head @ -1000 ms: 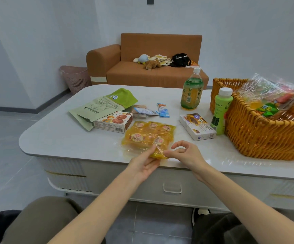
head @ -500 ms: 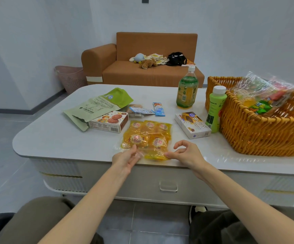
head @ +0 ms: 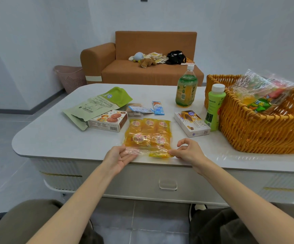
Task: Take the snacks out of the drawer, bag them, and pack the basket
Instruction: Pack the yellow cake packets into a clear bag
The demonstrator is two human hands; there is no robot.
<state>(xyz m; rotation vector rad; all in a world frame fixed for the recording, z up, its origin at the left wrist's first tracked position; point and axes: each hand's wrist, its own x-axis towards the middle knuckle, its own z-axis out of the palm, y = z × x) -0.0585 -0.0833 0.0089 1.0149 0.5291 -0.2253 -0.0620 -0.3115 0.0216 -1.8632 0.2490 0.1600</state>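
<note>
A clear plastic bag (head: 148, 136) filled with several yellow snack packets lies flat on the white table (head: 58, 138) near its front edge. My left hand (head: 119, 155) pinches the bag's near left corner. My right hand (head: 186, 151) pinches the near right corner, with the other fingers curled above. A wicker basket (head: 258, 131) stands at the right and holds another clear bag of snacks (head: 260, 92). The drawer (head: 167, 182) below the table edge is closed.
On the table sit a biscuit box (head: 107, 121), green pouches (head: 97, 106), small blue sachets (head: 149, 109), a white box (head: 192, 125), a tea bottle (head: 185, 88) and a green bottle (head: 214, 106) beside the basket. A sofa (head: 142, 67) stands behind.
My left hand has slid left along the bag's near edge, from the middle out to the left corner. My right hand kept its hold at the right corner.
</note>
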